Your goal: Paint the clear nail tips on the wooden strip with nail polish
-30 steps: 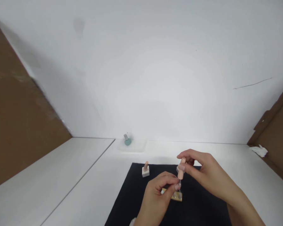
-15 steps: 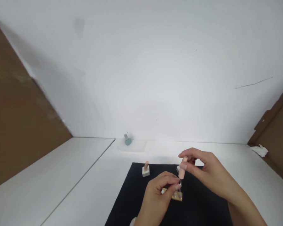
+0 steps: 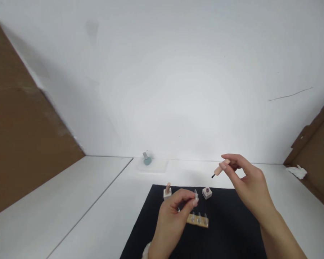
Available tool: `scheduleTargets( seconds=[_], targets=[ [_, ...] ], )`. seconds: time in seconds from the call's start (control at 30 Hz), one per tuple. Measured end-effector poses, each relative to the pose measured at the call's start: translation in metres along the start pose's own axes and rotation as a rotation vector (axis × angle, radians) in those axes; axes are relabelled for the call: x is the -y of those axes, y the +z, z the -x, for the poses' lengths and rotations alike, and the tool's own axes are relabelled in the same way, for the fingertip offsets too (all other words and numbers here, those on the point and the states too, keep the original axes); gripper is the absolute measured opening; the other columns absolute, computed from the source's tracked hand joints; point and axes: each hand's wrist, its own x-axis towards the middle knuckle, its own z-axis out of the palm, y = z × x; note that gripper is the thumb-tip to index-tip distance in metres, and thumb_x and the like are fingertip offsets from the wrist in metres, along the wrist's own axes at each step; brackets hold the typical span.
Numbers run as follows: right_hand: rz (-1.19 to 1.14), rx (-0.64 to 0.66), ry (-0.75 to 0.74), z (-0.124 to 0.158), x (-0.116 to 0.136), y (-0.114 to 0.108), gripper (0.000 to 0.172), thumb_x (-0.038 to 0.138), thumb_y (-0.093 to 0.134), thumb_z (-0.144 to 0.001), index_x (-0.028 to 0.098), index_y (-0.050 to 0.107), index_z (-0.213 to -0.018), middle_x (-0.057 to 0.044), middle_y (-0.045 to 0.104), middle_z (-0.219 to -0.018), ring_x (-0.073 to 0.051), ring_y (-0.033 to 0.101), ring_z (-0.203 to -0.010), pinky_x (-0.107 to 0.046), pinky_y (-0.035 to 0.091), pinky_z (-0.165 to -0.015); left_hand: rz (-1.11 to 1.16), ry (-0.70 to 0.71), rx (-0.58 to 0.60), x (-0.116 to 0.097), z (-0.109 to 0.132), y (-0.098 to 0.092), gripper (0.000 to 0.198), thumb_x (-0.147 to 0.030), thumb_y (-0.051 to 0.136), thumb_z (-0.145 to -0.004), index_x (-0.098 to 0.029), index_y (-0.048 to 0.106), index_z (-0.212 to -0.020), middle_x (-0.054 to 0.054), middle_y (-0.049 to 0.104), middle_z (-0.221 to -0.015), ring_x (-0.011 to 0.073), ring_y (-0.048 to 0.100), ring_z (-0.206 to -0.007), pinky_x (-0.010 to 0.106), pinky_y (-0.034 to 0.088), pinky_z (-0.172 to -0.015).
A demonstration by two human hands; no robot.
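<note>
Nearest, a black mat (image 3: 232, 223) spreads beneath both grips, and a whitish band (image 3: 146, 250) sits at the wrist behind the left grip. Just below and to the right of the left fingertips lies a yellow strip (image 3: 202, 225), partly covered by that hand; three slim, see-through uprights (image 3: 199, 218) stand in a row along its visible part, glassy and colourless

The left hand (image 3: 175, 216) has its thumb and forefinger pinched narrowly on a clear piece (image 3: 196, 195), small and transparent, its narrow end pointing up past the fingertips; whether it carries any coating is too small to tell. Up and to the right of that pinch, well apart from it, the right hand (image 3: 248, 183) holds a brush cap (image 3: 221, 168) between thumb and fingers. The cap is smooth, pale pink and cylindrical, tilted so that its short, dark brush points down and left, toward the left grip

Between the two grips, below the brush tip, stands an open bottle (image 3: 207, 194), square and whitish, with a dusky mauve neck. Just beyond the left knuckles, partly hidden by them, is a capped bottle (image 3: 167, 194) with a brownish-pink top. Farther off, ahead and left of both grips, a teal bottle (image 3: 147, 161) with a grey cap leans on a pale tray (image 3: 159, 166), near the white wall (image 3: 178, 90)
</note>
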Motion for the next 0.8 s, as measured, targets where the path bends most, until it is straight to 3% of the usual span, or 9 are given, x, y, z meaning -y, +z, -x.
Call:
scheduleTargets(
  seconds=[0.17,0.3,0.5,0.67,0.8],
  targets=[
    [-0.008,-0.069,-0.004,0.001,0.003,-0.002,0.011,0.035,0.065,-0.099,0.026,0.068,-0.105,0.001,0.079,-0.077,-0.020,0.068,-0.073,-0.032,0.058,-0.074,0.016,-0.167,0.010,0.011,0.010,-0.018,0.019,-0.038,0.076,-0.075,-0.020,0.081,-0.077,0.003,0.078,-0.072,0.0218,0.071,-0.072,0.029,0.056,-0.069],
    [-0.028,-0.074,-0.014,0.003,0.005,-0.002,0.009,0.033,0.066,-0.099,0.028,0.068,-0.105,0.003,0.079,-0.076,-0.018,0.067,-0.074,-0.029,0.057,-0.074,-0.097,-0.107,0.047,0.031,0.031,-0.028,0.014,-0.032,0.075,-0.077,-0.021,0.079,-0.071,0.002,0.072,-0.075,0.0174,0.063,-0.068,0.025,0.050,-0.064],
    [-0.046,-0.052,-0.037,0.003,0.010,-0.005,0.008,0.032,0.065,-0.099,0.028,0.068,-0.106,0.004,0.078,-0.077,-0.017,0.067,-0.073,-0.029,0.057,-0.073,-0.245,-0.133,0.011,0.058,0.044,-0.017,0.018,-0.034,0.074,-0.078,-0.022,0.082,-0.069,-0.002,0.056,-0.069,0.0152,0.055,-0.060,0.024,0.043,-0.057],
    [-0.055,-0.074,-0.028,0.004,0.011,-0.009,0.008,0.032,0.066,-0.099,0.028,0.068,-0.105,0.003,0.079,-0.076,-0.018,0.068,-0.074,-0.030,0.057,-0.073,-0.322,-0.171,-0.108,0.069,0.042,-0.006,0.026,-0.043,0.070,-0.076,-0.022,0.083,-0.067,0.001,0.066,-0.068,0.0200,0.061,-0.063,0.028,0.048,-0.060],
    [-0.064,-0.078,-0.040,0.003,0.011,-0.010,0.008,0.032,0.066,-0.099,0.028,0.069,-0.105,0.003,0.078,-0.076,-0.019,0.069,-0.074,-0.031,0.058,-0.074,-0.380,-0.235,-0.126,0.073,0.043,-0.004,0.028,-0.043,0.066,-0.078,-0.022,0.085,-0.077,0.002,0.076,-0.066,0.0230,0.067,-0.064,0.029,0.051,-0.062]
  ],
)
